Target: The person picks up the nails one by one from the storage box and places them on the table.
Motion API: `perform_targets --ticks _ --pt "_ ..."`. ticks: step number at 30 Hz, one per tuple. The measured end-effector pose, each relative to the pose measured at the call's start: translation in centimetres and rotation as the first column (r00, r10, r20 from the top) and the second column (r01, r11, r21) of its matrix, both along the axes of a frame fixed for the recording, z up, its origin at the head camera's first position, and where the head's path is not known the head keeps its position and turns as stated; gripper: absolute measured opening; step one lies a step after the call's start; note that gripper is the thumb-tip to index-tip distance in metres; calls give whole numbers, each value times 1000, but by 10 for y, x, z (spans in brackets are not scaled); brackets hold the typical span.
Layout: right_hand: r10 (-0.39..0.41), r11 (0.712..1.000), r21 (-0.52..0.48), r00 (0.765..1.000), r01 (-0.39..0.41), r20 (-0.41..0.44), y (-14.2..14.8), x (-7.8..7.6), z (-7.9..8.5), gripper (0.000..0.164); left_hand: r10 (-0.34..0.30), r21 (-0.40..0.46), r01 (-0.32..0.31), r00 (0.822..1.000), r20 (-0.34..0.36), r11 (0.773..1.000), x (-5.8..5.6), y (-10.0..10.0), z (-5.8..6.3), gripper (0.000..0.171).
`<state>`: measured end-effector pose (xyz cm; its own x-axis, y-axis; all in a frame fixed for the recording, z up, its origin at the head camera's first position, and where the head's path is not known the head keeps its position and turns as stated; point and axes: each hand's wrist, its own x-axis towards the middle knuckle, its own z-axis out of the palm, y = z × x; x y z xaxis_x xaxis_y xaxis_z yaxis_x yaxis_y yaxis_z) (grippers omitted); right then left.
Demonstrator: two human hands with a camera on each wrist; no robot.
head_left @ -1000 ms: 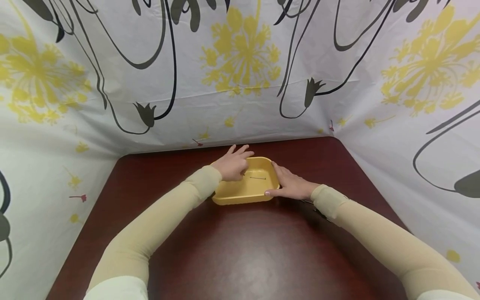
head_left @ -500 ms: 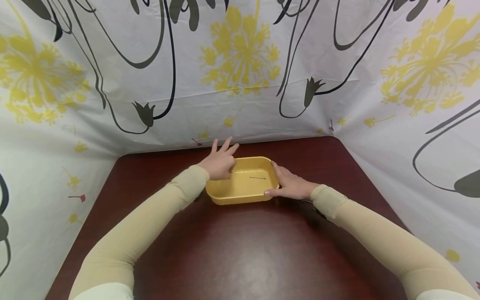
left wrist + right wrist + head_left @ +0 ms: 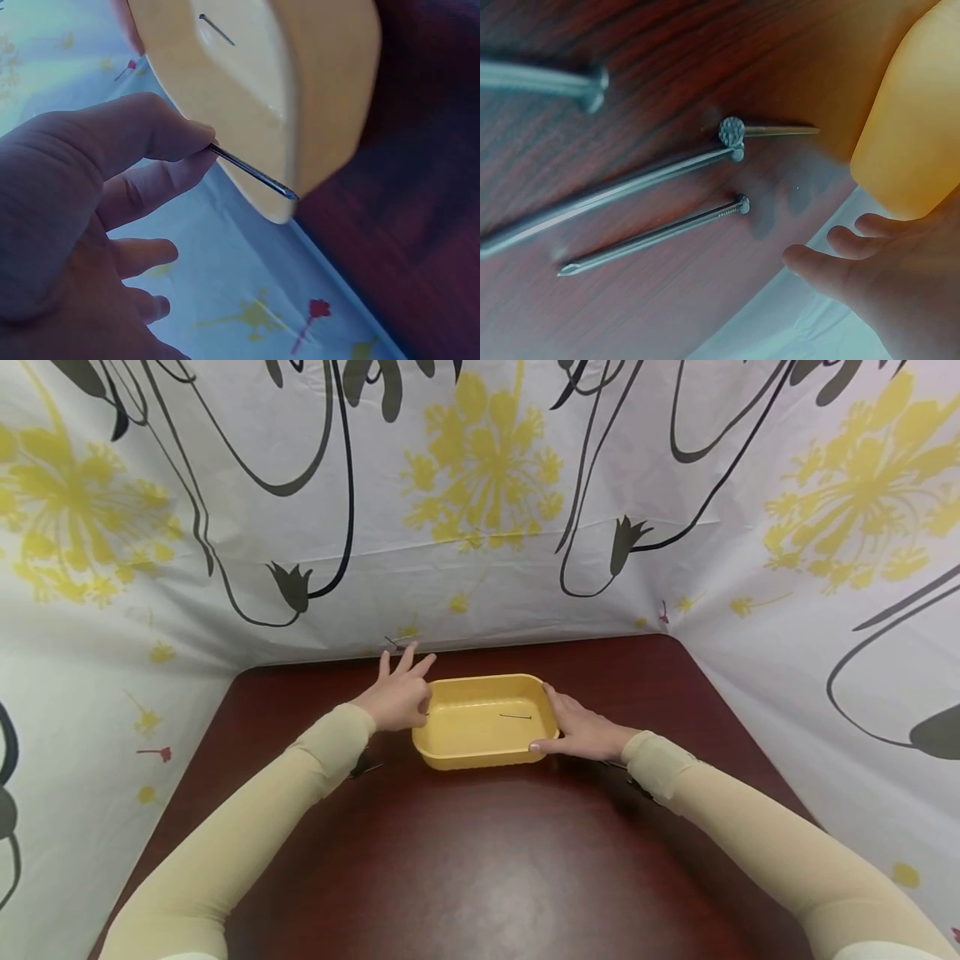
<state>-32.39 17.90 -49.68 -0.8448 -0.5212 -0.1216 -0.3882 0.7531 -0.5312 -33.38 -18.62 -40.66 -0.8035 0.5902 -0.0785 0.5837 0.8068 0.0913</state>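
My left hand (image 3: 397,700) is just past the left end of a yellow plastic tray (image 3: 487,760). Between thumb and index finger it pinches a steel nail (image 3: 253,171), point outward, while the other fingers spread apart. Inside the tray lies another nail (image 3: 516,717). My right hand (image 3: 585,728) rests against the tray's right end, thumb at the front rim and straight fingers along the side. Several nails of different sizes, among them a thin nail (image 3: 656,234) and a longer nail (image 3: 607,196), lie on the table near the right wrist.
The dark red wooden table (image 3: 480,852) has a patterned white cloth (image 3: 480,585) hanging behind it and at both sides. Below my left wrist a small dark thing (image 3: 363,766) with a thin line beside it lies on the table, too small to identify.
My left hand has moved left with the nail, from over the tray to beyond its left end. The small dark thing below the left wrist has come into view. The right hand stays put.
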Motion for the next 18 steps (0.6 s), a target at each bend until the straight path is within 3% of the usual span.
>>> perform_targets --ticks 7,18 --pt "-11 1000 -13 1000 11 6 -1 3 2 124 54 -1 -54 996 68 999 10 -20 -15 24" --pt "-8 1000 -5 1000 8 -10 -1 0 0 124 114 -13 -114 967 229 993 34 -40 -38 24"
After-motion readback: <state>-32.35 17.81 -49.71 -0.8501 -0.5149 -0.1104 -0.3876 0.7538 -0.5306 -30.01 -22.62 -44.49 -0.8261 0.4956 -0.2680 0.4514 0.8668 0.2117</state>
